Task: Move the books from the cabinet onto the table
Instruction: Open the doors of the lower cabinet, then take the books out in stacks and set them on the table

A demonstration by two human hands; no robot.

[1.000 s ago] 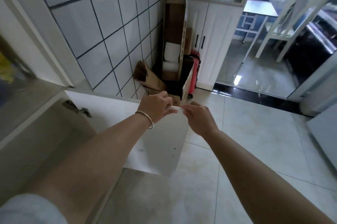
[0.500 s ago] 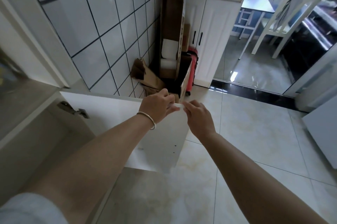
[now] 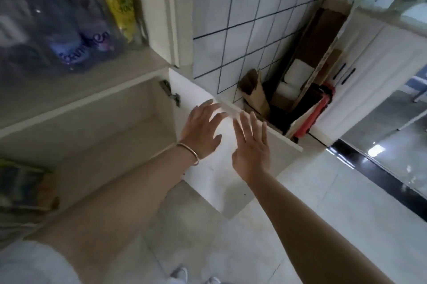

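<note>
The white cabinet door [image 3: 231, 186] stands swung open to the right of the lower cabinet compartment [image 3: 111, 126]. My left hand [image 3: 201, 131], with a thin bracelet on the wrist, hovers in front of the door with fingers spread, holding nothing. My right hand [image 3: 251, 147] is beside it, also with fingers apart and empty. A blurred stack of books [image 3: 20, 184] lies at the far left inside the lower compartment.
Above the compartment, bottles [image 3: 80, 29] show behind a glass door. Cardboard boxes [image 3: 300, 80] and a red case [image 3: 316, 117] lean against the tiled wall. A white cupboard [image 3: 369, 71] stands beyond them. Shiny floor tiles [image 3: 300, 203] spread to the right.
Both hands have let go of the door's top edge and opened their fingers. The view has swung left, bringing the cabinet interior and the upper glass door into sight.
</note>
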